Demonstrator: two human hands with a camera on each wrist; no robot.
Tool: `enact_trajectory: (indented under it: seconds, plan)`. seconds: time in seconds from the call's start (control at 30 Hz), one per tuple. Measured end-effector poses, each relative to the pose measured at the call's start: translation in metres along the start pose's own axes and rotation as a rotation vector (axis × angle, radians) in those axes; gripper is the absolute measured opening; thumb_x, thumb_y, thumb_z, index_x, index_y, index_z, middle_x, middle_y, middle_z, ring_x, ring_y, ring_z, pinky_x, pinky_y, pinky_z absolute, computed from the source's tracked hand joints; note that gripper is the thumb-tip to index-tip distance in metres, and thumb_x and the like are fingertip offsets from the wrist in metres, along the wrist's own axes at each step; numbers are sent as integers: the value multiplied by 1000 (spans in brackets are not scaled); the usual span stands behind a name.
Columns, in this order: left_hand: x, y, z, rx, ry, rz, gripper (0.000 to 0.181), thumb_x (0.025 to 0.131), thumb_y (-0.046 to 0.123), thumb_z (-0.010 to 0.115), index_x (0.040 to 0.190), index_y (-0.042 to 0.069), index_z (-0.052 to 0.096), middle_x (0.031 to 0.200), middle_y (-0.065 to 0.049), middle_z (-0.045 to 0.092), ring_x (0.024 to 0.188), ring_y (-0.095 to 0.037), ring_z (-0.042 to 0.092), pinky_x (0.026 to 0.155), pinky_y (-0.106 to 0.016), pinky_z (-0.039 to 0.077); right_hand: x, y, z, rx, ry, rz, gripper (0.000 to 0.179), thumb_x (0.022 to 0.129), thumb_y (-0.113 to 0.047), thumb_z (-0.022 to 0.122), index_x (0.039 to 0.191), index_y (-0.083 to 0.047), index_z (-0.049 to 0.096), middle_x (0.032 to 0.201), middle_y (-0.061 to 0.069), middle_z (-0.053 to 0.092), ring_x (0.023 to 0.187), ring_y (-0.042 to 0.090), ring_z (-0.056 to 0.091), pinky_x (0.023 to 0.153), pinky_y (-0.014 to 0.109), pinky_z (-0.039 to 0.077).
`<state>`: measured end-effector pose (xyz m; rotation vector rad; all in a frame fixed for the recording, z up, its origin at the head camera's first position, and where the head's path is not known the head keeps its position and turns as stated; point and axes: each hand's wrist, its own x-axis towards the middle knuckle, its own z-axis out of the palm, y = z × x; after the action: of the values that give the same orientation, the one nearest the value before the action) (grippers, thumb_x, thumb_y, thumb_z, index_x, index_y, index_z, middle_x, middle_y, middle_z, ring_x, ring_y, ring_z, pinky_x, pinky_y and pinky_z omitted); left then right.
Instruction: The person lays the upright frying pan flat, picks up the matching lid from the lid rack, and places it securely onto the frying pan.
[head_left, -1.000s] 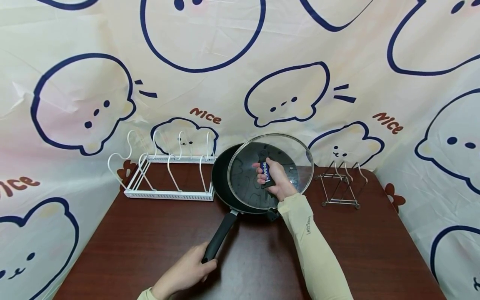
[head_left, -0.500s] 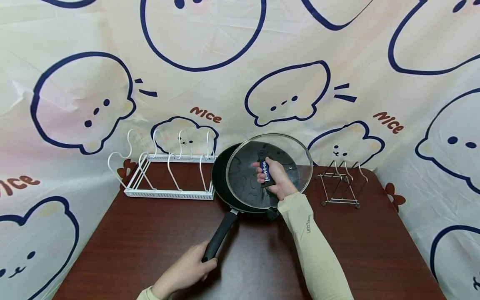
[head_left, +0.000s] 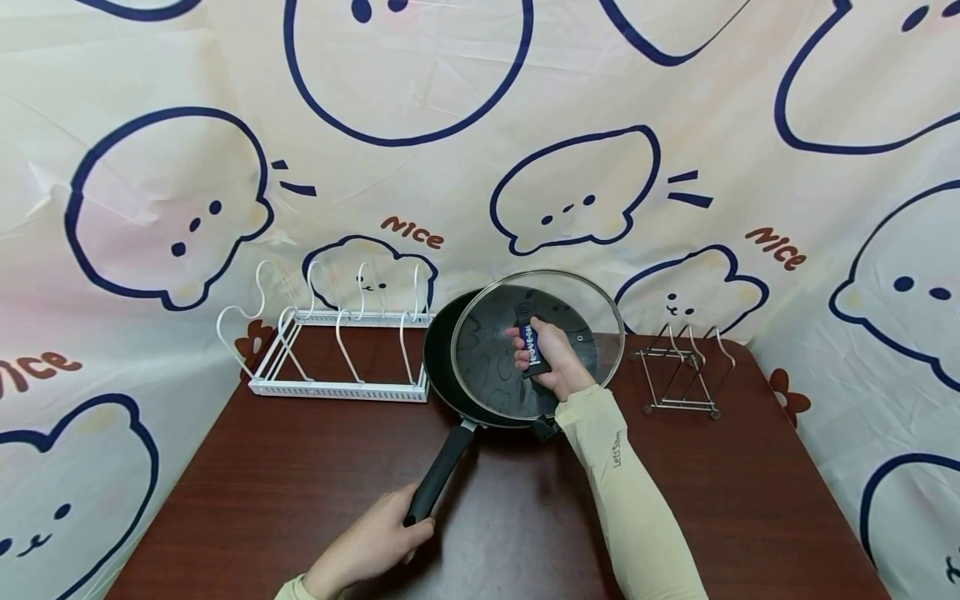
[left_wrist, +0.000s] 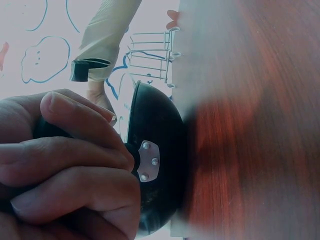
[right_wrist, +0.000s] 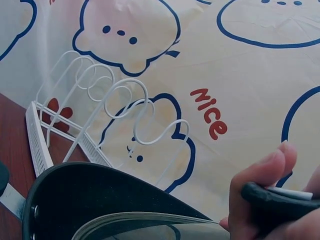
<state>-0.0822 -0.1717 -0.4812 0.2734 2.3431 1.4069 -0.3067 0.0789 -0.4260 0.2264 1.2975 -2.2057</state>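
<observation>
Left hand [head_left: 375,546]: fingers wrapped tight round the black pan handle [head_left: 438,472], near its free end; the left wrist view confirms a full-fist grip.
Right hand [head_left: 546,358]: clamped on the lid handle [head_left: 531,344], which carries a blue label.
Frying pan [head_left: 442,358]: black, resting on the brown tabletop [head_left: 300,483], handle pointing toward the person.
Glass lid [head_left: 585,308]: tilted, near edge low over the pan's near rim, far edge raised; offset to the right of the pan. Whether the near edge touches the rim cannot be told.
White rack [head_left: 330,346]: wire dividers, just left of the pan, at the back of the tabletop.
Metal rack [head_left: 682,375]: smaller wire stand, right of the lid, apart from it.
Handling advice: keep the left hand firm so the pan does not slide or turn. Support the lid by its handle only; the glass is likely heavy and its rim can chip against the pan edge. Move it slowly, keeping it clear of both racks.
Risk: a tilted lid may swing on the wrist; hold the wrist stiff.
</observation>
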Motion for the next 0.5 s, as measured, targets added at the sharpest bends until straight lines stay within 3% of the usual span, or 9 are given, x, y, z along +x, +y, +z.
enact_trajectory:
  seconds: [0.5]
  plan:
    - [0,0,-1,7,7,10,9,95,12,62,98,5,57,55,7,54,45,-5,52,46,-21,42,1,0,-2,-20,-35,3,49,115,-37,23,120,-1,55,72,-3,48,48,6,39,46,17,40]
